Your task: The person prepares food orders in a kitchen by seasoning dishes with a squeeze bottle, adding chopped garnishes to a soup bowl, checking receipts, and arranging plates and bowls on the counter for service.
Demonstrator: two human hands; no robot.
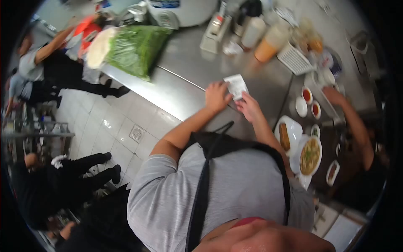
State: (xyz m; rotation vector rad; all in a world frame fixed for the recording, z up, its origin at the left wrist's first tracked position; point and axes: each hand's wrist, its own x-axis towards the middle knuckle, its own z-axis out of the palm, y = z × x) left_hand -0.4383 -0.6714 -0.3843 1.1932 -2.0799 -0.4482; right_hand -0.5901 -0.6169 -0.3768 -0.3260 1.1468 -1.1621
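Observation:
A small white printed paper slip (236,87), which looks like an order ticket, is in front of me above the steel counter. My left hand (216,96) closes on its left edge with bent fingers. At its lower right corner, my right hand (249,107) pinches the paper between thumb and fingers. The print is too blurred to read. Below both hands lies the bare metal of the counter (189,69).
A bag of green leaves (138,48) lies on the counter's left. Squeeze bottles (268,42) and a white basket (295,59) stand at the back. To the right are a soup bowl (310,156), sauce dishes (307,95) and a co-worker's arm (354,119). Several people stand left.

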